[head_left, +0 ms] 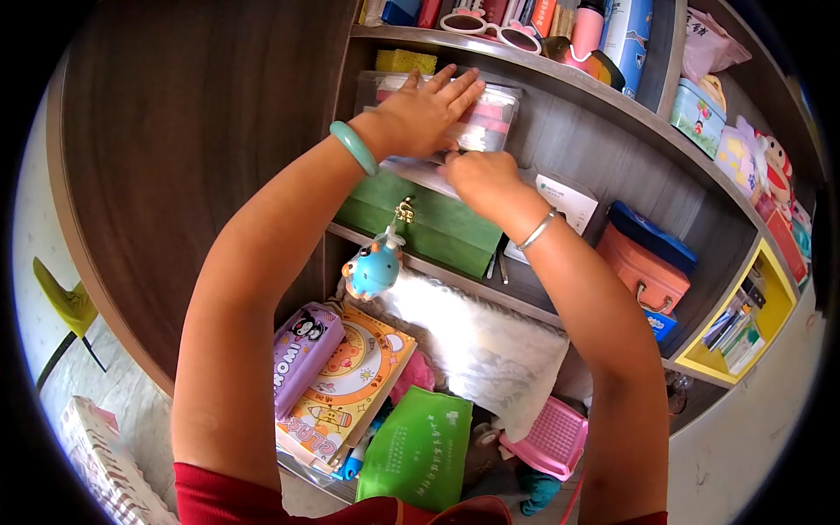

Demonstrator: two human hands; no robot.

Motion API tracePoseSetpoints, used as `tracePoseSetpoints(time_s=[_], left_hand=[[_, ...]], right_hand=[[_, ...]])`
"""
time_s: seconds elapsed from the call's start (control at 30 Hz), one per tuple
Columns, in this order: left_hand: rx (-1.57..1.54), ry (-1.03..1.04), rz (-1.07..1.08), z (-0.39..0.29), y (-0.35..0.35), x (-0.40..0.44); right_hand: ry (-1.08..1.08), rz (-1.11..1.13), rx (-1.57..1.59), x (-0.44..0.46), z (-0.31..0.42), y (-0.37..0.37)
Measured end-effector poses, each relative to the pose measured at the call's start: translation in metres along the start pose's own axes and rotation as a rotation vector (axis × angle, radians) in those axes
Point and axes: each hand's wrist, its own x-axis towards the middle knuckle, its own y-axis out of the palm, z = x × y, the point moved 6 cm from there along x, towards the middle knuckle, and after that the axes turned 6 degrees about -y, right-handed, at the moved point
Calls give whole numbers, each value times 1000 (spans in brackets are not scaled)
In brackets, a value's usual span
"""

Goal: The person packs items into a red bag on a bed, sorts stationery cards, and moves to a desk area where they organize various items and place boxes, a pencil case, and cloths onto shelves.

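Observation:
My left hand (426, 111), with a green bangle at the wrist, lies with fingers spread on a clear plastic box (497, 114) with pink contents. Lower right of it, my right hand (484, 182), with a silver bangle, has its fingers curled at the box's front edge; what they grip, if anything, is hidden. The clear box rests on a green box (437, 226) with a gold clasp, on the middle shelf. A blue toy charm (374, 267) hangs in front of the green box. A yellow sponge (405, 61) shows behind the clear box.
The upper shelf (542, 63) holds sunglasses, books and a pink bottle. An orange case (643, 265) and a white box (564, 206) stand right. Below are a purple pencil case (306, 354), an orange book (354, 376), a green packet (417, 451) and a pink basket (551, 437).

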Motion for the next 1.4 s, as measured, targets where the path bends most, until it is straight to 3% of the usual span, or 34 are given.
tracePoseSetpoints(time_s=[0.07,0.17,0.23,0.47,0.67,0.97,1.13,1.2,1.3,1.4], left_hand=[[-5,-3,3,0,0,-1],[-7,-14,10,-2,1,-5],[-10,-15,12,-4,3,-4],[-8,-27,24,-8,6,-10],[35,-14,-5,-13,14,-21],[-224,-65,-121,-12,18,-33],[-406,-207,-239,0,27,-36],[-571,-566,-437,37,31,-43],[-617,-646,-492,68,37,-43],[-513,-693,-371,80,26,-31]], right_hand=[[59,37,68,-8,0,-2],[-5,-103,77,-34,0,-19],[-139,-384,-8,-51,2,-33],[-95,-375,-25,-47,0,-23],[-121,-569,84,-60,10,-49],[108,-762,215,-44,-57,-51],[278,-511,478,-25,-81,-13],[389,-320,790,-23,-80,2],[392,-323,780,-20,-81,8],[412,-332,767,-18,-81,8]])
